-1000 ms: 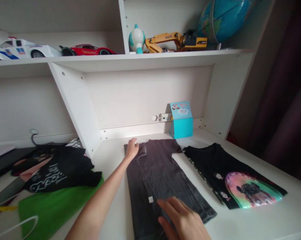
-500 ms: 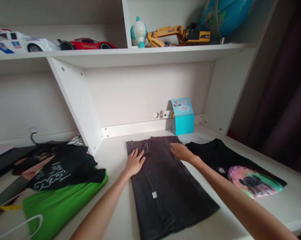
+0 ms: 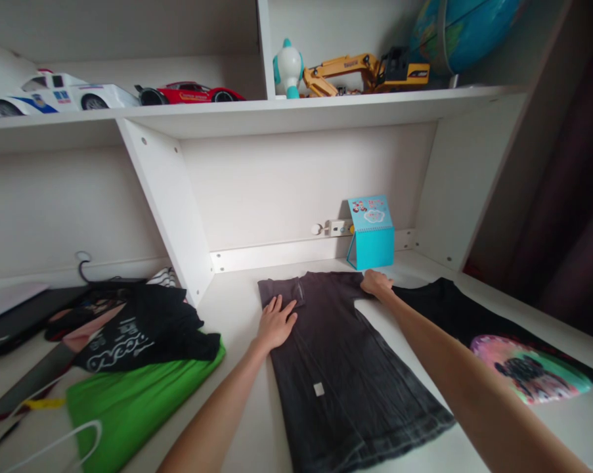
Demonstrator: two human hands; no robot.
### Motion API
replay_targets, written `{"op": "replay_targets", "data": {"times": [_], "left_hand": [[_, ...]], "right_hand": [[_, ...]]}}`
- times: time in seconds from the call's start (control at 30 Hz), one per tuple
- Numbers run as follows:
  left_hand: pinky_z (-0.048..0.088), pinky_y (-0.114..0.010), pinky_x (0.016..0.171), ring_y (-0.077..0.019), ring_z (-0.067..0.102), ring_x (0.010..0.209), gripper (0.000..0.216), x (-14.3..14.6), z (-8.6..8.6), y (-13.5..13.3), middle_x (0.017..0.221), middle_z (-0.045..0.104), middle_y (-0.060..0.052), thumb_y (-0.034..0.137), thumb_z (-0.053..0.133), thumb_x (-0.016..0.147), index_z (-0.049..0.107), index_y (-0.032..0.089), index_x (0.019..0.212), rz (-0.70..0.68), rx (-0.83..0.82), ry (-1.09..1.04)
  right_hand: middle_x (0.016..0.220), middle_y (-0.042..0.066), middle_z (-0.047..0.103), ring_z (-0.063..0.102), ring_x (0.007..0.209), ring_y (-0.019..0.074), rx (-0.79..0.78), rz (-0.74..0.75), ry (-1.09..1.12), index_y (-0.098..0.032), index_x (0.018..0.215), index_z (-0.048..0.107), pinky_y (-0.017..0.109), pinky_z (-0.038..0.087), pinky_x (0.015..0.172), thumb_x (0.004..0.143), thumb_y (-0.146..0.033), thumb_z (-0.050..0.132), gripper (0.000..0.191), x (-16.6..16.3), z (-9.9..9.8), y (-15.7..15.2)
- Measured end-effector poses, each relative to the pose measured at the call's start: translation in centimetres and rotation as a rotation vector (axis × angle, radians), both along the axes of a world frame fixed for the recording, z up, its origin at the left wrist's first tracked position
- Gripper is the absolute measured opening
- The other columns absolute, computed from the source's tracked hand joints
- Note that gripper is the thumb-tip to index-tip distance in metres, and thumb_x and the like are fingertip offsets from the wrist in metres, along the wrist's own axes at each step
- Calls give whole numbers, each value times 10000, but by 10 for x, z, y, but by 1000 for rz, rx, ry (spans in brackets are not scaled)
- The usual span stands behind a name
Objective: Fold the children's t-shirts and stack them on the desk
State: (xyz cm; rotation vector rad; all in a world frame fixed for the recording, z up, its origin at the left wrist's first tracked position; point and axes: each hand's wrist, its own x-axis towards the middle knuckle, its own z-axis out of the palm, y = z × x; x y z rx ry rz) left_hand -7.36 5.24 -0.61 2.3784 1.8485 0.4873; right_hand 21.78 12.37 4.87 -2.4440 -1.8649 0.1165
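A dark grey t-shirt (image 3: pixel 348 374) lies flat on the white desk (image 3: pixel 232 309), partly folded lengthwise. My left hand (image 3: pixel 276 323) rests flat on its upper left part, fingers spread, near the folded corner. My right hand (image 3: pixel 375 283) reaches across to the shirt's far right sleeve edge, with the fingers curled on the cloth. To the right lies a black t-shirt with a pink and green print (image 3: pixel 523 364), partly under my right forearm.
A pile of black and green clothes (image 3: pixel 138 368) sits at the left, beside a slanted white shelf support (image 3: pixel 171 210). A turquoise stand-up calendar (image 3: pixel 372 233) and a socket strip (image 3: pixel 335 228) stand at the back. Toy cars (image 3: pixel 113 98), an excavator (image 3: pixel 370 69) and a globe (image 3: pixel 466 29) fill the upper shelf.
My right hand went from the shirt's lower hem up to its far right sleeve. My left hand slid down from the top left corner and lies flat. The view shifted slightly.
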Motion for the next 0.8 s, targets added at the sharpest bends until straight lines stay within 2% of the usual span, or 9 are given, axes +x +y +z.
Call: {"op": "replay_targets", "data": {"times": [0.1,0.2,0.27,0.37,0.47,0.53,0.63,0.7,0.8], "left_hand": [[197,-443,1057,-278,197,1332,455,0,0,-1,1445,275,-7,477,326,878,415,351,1306,-6,-4,-15],[208,-424,1061,-255,220,1328,509,0,0,0,1447,270,-26,414,342,884,284,315,1380,-22,54,-94],[224,-384,1065,-208,253,1319,563,-1,0,1,1443,280,-47,338,326,894,148,261,1423,-40,112,-211],[294,-330,1032,-153,385,1249,592,-5,0,4,1357,427,-80,282,277,910,10,207,1433,-5,113,-433],[368,-312,971,-147,499,1151,586,-10,-1,6,1220,566,-66,300,242,928,-49,210,1428,69,52,-567],[398,-308,937,-155,522,1126,571,-14,-2,7,1191,587,-48,318,236,932,-26,220,1429,95,35,-581],[396,-303,943,-157,514,1134,516,-16,-3,8,1213,573,-34,329,242,929,130,232,1423,100,41,-552],[370,-296,974,-156,490,1159,480,-15,-3,9,1242,551,-38,319,267,920,266,221,1390,86,59,-525],[301,-277,1031,-165,424,1217,437,-13,-3,12,1310,485,-63,293,340,892,437,171,1300,54,95,-487]], "right_hand": [[1136,74,537,554,951,175,18,67,59,-165,1127,524,379,475,803,889,-321,486,287,-5,12,2],[1105,76,551,563,931,168,55,168,119,-139,1099,539,352,472,796,899,-304,473,267,-29,28,5],[1100,77,549,562,944,176,110,241,147,-124,1105,533,360,466,803,898,-299,477,277,-60,36,6],[1098,69,557,562,944,179,179,348,188,-151,1123,521,380,471,803,882,-332,496,303,-118,41,-1],[1063,104,594,574,949,187,193,473,228,-119,1147,500,339,450,797,878,-299,497,324,-167,38,-18],[1009,115,628,588,933,193,169,572,254,-113,1114,529,282,435,767,846,-306,539,331,-181,37,-32],[942,72,659,604,872,171,146,703,286,-160,1025,593,223,416,721,829,-365,544,288,-161,39,-54],[918,58,665,607,832,160,142,740,290,-169,994,610,211,408,700,832,-375,531,273,-123,37,-73],[896,88,664,606,780,172,127,721,268,-125,980,613,227,406,680,806,-339,573,279,-47,29,-110]]}}
